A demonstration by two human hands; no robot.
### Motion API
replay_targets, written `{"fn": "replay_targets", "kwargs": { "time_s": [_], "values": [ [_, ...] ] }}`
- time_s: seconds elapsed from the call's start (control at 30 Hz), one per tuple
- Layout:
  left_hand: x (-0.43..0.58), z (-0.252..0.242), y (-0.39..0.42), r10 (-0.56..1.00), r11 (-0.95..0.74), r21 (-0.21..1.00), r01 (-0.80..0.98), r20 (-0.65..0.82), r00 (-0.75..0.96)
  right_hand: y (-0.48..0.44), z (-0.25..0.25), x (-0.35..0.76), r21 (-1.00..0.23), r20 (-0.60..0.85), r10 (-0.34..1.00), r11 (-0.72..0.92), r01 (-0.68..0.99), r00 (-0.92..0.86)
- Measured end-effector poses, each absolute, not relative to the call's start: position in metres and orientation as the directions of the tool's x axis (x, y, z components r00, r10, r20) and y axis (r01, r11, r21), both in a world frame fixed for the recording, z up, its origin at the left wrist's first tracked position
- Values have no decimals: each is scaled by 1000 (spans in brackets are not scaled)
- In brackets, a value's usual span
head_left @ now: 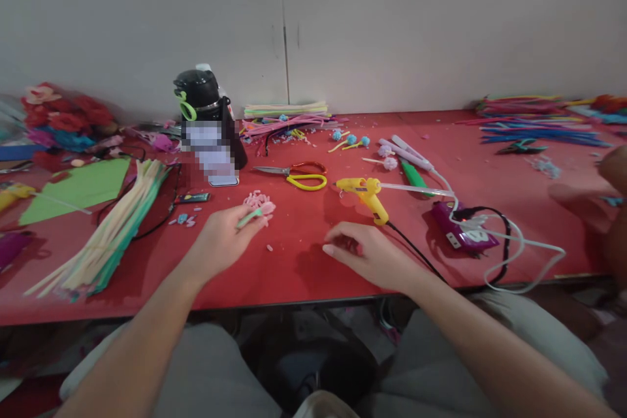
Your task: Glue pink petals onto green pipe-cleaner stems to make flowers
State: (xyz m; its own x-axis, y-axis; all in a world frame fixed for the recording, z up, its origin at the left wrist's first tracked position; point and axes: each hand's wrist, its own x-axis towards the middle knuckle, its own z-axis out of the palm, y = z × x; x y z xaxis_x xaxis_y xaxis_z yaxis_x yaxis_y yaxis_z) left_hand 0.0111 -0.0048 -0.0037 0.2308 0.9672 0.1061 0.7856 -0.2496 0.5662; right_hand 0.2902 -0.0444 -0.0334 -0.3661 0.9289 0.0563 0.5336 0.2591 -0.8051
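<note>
My left hand [228, 238] is closed on a green pipe cleaner stem [249, 218] with a pink fuzzy tip. It is held over a small heap of cut pink pipe cleaner pieces [255, 198] on the red table. My right hand [360, 249] rests low over the table, fingers loosely bent with a gap between thumb and fingers, and nothing shows in it. Just beyond that hand lies a yellow hot glue gun [368, 194] with a clear glue stick in its back. Scissors [301, 175] with red and yellow handles lie between the heap and the glue gun.
A bundle of cream and green pipe cleaners [115, 228] lies left, beside a green sheet [73, 192]. A phone leans on a black bottle [200, 88]. A purple power strip [460, 228] with cords sits right. Another person's hand [614, 170] is at the right edge.
</note>
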Motion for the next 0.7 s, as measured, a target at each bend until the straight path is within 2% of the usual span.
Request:
{"fn": "replay_targets", "kwargs": {
  "time_s": [0.1,0.23,0.43,0.6,0.7],
  "values": [
    [34,-8,-26,939,-281,696,660,58,339,-47,-38,274,-933,39,942,153,324,-332],
    [47,-12,-43,905,-281,728,626,-17,425,-50,-42,263,-997,4,930,33,72,-367],
    [47,-13,-44,861,-383,679,626,17,508,-55,-41,261,-999,-45,921,-46,6,-387],
    [51,-14,-44,854,-323,765,557,-19,521,-57,-40,261,-998,-23,916,-46,-47,-400],
    [52,-13,-46,843,-336,788,516,7,538,-58,-40,262,-990,-50,919,-98,-105,-390]
  ]
}}
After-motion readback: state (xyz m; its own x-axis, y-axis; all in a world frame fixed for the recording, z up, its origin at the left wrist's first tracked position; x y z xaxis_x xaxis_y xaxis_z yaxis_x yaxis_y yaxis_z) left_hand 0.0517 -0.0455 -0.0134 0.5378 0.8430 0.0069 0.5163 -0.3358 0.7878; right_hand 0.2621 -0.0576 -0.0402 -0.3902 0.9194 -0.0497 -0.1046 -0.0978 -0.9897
